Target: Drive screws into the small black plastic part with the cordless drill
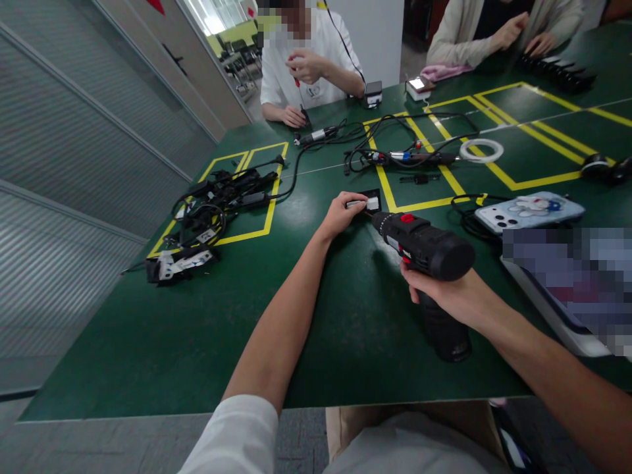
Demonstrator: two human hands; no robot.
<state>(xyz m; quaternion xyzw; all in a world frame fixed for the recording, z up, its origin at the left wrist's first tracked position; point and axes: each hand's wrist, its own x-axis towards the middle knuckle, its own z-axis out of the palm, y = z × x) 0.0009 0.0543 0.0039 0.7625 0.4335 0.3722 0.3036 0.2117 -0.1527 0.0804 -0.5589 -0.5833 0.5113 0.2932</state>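
My right hand [442, 289] is wrapped round the handle of a black cordless drill [419, 240] with red switches. The drill points away from me, and its bit reaches toward a small black flat part [374, 198] with a white block on it. My left hand [340, 214] rests on the table beside that part, its fingers closed on the part's near left edge. A thin light-coloured piece shows under the left fingers, too small to name. Whether the bit touches the part, I cannot tell.
A heap of black cables and adapters [222, 204] lies on the left. Beyond the part are an electric screwdriver [415, 158] and a white tubing coil [481, 151]. A phone [530, 210] lies right. One co-worker [313, 66] holds a screwdriver; another person [503, 33] sits farther right.
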